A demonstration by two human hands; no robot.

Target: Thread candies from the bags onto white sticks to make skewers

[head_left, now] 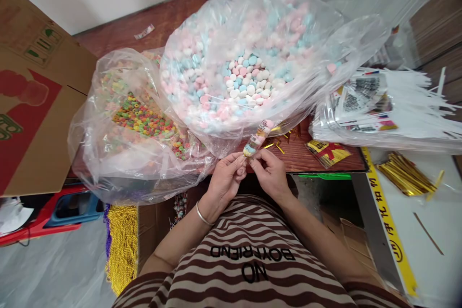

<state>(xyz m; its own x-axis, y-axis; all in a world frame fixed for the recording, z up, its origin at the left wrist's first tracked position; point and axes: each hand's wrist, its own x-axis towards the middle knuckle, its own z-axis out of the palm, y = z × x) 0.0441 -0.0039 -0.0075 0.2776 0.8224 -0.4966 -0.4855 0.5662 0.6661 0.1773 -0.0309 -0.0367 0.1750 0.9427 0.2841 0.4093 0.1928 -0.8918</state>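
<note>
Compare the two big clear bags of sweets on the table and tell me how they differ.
The pastel candy bag holds smooth rounded pieces in pink, blue and white; the ring candy bag holds small loops in brighter mixed colours. The pastel candy bag looks larger and fuller and sits further right; the ring candy bag lies lower beside the cardboard box. Both are clear plastic, open-topped and touching each other.
</note>
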